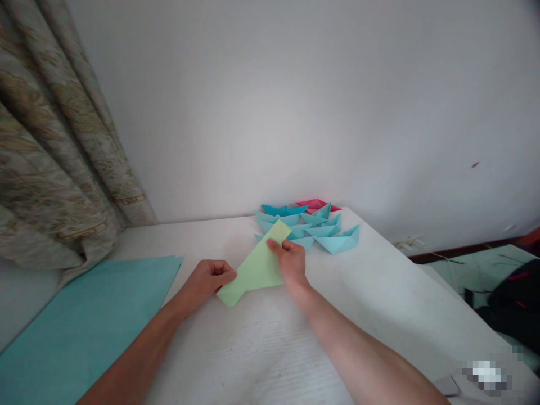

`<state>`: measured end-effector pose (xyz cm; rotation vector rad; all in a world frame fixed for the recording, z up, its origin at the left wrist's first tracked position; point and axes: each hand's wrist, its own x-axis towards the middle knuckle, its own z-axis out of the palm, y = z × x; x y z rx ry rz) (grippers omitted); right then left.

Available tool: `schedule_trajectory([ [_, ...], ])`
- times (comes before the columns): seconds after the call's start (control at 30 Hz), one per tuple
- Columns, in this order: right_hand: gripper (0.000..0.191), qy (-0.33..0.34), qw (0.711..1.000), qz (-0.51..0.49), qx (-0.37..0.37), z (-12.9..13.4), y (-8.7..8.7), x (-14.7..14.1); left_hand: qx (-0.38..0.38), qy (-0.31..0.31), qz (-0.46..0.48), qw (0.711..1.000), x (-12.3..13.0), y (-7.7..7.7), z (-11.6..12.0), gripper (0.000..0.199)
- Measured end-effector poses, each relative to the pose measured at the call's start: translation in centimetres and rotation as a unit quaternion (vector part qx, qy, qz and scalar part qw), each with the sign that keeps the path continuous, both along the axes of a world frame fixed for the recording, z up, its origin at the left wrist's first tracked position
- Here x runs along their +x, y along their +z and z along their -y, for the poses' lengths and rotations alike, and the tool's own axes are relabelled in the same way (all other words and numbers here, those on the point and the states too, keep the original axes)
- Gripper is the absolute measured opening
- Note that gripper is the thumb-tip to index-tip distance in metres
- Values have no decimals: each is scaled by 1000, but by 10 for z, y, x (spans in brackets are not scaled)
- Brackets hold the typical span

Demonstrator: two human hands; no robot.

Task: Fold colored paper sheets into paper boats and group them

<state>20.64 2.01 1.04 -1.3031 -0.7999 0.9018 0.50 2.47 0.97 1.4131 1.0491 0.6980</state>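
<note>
A partly folded sheet of light green paper [255,269] is held tilted above the white table, between my two hands. My left hand [211,274] pinches its lower left end between thumb and fingers. On the right side, my right hand [291,261] grips the paper with the thumb lying on the near face and the fingers curled, partly hidden behind it. Just beyond the green paper stand several folded paper boats, among them a light blue boat [338,241], a darker blue boat [284,210] and a red boat [317,205].
Large teal paper sheets [97,315] lie on the left of the white table [253,360]. A patterned curtain [63,140] hangs at the left, and a wall [270,112] rises behind. The table's right edge slopes toward me; a dark bag [514,304] sits beyond it. A blurred-out object [488,374] is at lower right.
</note>
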Motion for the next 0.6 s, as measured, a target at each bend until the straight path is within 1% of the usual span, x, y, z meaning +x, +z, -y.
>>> schedule_trajectory([
  [0.27, 38, -98, 994, 19, 44, -1, 3, 10, -30, -3, 65, 997, -1, 2, -1, 24],
  [0.47, 44, -136, 988, 46, 54, -5, -1, 18, -27, 9, 97, 995, -4, 5, 2, 25],
  [0.53, 45, -130, 991, 18, 39, -6, -1, 18, -39, 11, 121, 992, -6, 5, 1, 26],
  [0.6, 38, -86, 995, -36, 17, -5, 0, 14, -58, 19, 162, 985, -9, 5, -1, 28],
])
